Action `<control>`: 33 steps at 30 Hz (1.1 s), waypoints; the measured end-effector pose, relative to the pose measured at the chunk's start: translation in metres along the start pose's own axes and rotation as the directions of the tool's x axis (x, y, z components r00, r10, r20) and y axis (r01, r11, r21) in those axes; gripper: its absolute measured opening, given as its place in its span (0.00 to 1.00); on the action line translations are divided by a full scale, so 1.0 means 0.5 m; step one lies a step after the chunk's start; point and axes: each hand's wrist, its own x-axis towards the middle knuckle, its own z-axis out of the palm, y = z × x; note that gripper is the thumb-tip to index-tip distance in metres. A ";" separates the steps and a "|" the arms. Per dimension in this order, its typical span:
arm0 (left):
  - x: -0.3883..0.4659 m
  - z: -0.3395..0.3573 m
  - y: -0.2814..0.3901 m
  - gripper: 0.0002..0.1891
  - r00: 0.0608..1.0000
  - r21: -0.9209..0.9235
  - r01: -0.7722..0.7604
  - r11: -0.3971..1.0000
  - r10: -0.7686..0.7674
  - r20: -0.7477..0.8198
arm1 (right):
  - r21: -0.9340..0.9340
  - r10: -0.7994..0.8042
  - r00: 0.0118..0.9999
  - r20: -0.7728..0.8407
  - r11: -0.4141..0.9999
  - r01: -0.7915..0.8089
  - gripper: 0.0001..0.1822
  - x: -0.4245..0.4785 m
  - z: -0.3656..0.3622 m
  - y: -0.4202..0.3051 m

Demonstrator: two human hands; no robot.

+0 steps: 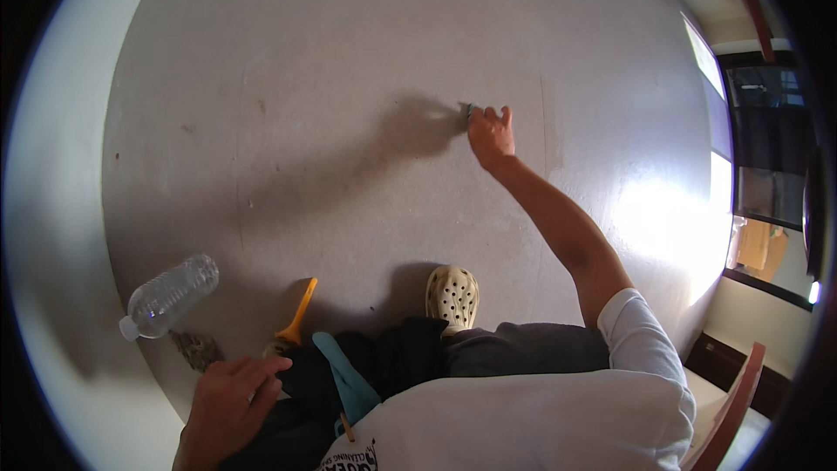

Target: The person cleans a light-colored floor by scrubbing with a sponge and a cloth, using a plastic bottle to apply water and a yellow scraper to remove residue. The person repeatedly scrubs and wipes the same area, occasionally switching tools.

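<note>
My right hand [492, 134] is stretched out over the grey floor [392, 46], its fingers closed on a small greenish object [471, 109] that they mostly hide. At the lower left my left hand [232, 399] hangs in front of my dark trousers, fingers loosely bent and nothing seen in them. Near it on the floor are a brush with a yellow handle [301, 311], its bristle end partly hidden, and a clump of grey-brown fibrous material [197, 350]. A clear plastic bottle [173, 297] with a white cap lies on its side beside the clump.
A beige perforated clog [452, 296] is on my foot. A teal cloth-like item [346, 376] hangs at my waist by a wooden clothespin [347, 427]. A pale wall [72, 163] runs along the left. Dark-framed glass [768, 137] and a reddish-brown chair part [735, 412] stand at the right.
</note>
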 end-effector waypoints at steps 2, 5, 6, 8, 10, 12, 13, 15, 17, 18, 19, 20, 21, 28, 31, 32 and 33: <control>0.002 0.006 -0.003 0.11 0.999 0.031 -0.027 0.999 0.028 -0.027 | -0.166 -0.142 0.988 -0.065 0.978 0.130 0.21 -0.048 0.037 -0.072; 0.004 0.001 0.009 0.11 1.000 0.064 0.014 0.998 -0.013 -0.005 | -0.180 -0.607 0.794 0.038 0.777 0.603 0.16 -0.139 -0.009 -0.176; 0.004 0.003 0.010 0.11 1.000 0.062 0.000 0.998 0.001 -0.011 | -0.162 -0.605 0.795 -0.043 0.790 0.592 0.13 -0.133 0.007 -0.172; 0.005 0.005 0.006 0.10 0.999 0.062 -0.034 0.998 0.035 -0.027 | -0.150 -0.399 0.889 -0.224 0.915 0.373 0.12 -0.078 0.050 -0.137; -0.001 0.004 0.006 0.10 0.999 0.044 -0.017 0.999 0.018 -0.034 | -0.049 -0.102 0.962 -0.255 0.995 0.092 0.14 0.004 0.043 -0.056; 0.035 0.019 -0.018 0.10 0.998 0.007 -0.060 0.998 0.060 -0.004 | -0.068 0.006 0.992 -0.124 0.998 -0.015 0.15 0.003 0.043 0.018; 0.019 0.009 -0.006 0.10 1.000 0.032 -0.025 0.999 0.025 -0.007 | -0.101 -0.029 0.992 -0.121 0.995 0.017 0.15 0.001 0.037 -0.004; 0.000 -0.005 0.010 0.11 1.000 0.052 0.026 0.998 -0.026 -0.003 | -0.234 -0.181 0.983 -0.025 0.957 0.170 0.19 -0.033 0.030 -0.068; -0.006 -0.012 0.024 0.11 0.998 0.046 0.057 0.997 -0.057 0.014 | -0.233 -0.414 0.904 -0.109 0.895 0.381 0.19 -0.089 0.045 -0.149; 0.009 -0.004 0.014 0.11 0.998 0.022 0.044 0.999 -0.044 0.034 | -0.223 -0.387 0.915 -0.113 0.908 0.356 0.19 -0.093 0.064 -0.139; 0.023 0.005 0.004 0.11 0.998 -0.002 0.032 0.999 -0.032 0.053 | -0.212 -0.360 0.926 -0.117 0.920 0.330 0.19 -0.088 0.080 -0.124; 0.028 0.002 0.004 0.11 0.997 -0.006 0.026 1.000 -0.025 0.066 | -0.190 -0.328 0.935 -0.138 0.935 0.300 0.18 -0.076 0.084 -0.111; 0.028 0.001 0.003 0.11 0.999 0.013 -0.001 1.000 0.001 0.041 | -0.165 -0.306 0.937 -0.169 0.946 0.279 0.18 -0.053 0.083 -0.103; 0.007 -0.005 0.004 0.11 1.000 0.039 0.023 0.999 -0.024 0.020 | -0.168 -0.044 0.997 -0.069 0.985 0.032 0.20 -0.008 0.034 -0.050; 0.028 0.005 0.003 0.11 1.000 0.037 -0.015 0.999 0.014 0.023 | -0.077 -0.385 0.901 -0.200 0.923 0.377 0.16 -0.118 0.101 -0.192; 0.029 0.005 0.003 0.11 1.000 0.043 -0.026 0.999 0.025 0.013 | -0.144 -0.593 0.759 -0.268 0.804 0.577 0.10 -0.157 0.079 -0.222; 0.029 0.005 0.002 0.11 1.000 0.030 -0.020 0.999 0.019 0.018 | -0.100 -0.682 0.708 -0.185 0.730 0.676 0.10 -0.171 0.054 -0.230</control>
